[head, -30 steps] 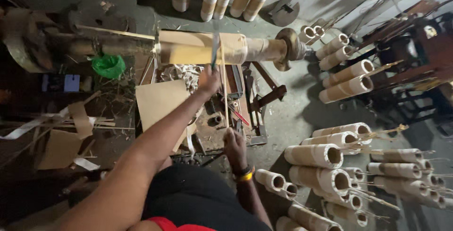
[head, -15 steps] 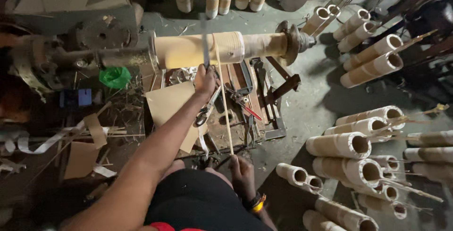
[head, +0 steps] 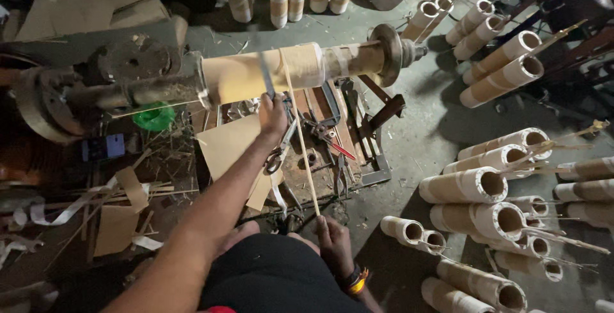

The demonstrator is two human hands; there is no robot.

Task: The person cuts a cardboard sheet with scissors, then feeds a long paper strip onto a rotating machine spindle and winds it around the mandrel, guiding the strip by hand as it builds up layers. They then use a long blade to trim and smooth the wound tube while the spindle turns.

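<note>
Left hand [head: 274, 113] clamps a flat blade [head: 265, 76] against the cardboard tube [head: 268, 73]; right hand [head: 332, 236] pinches a thin strip [head: 299, 140]

— What's in the hands?

— A thin pale strip [head: 299, 140], running taut from the lower hand up over the tan cardboard tube [head: 268, 73]. The tube lies horizontal on a lathe-like spindle, and a grey blade [head: 265, 76] rests against it.

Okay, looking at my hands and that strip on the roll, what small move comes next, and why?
Probably draw the blade in your left hand across the thin strip at the cardboard tube. The right hand holds the strip's near end, it runs straight over the tube, and the blade lies beside it.
</note>
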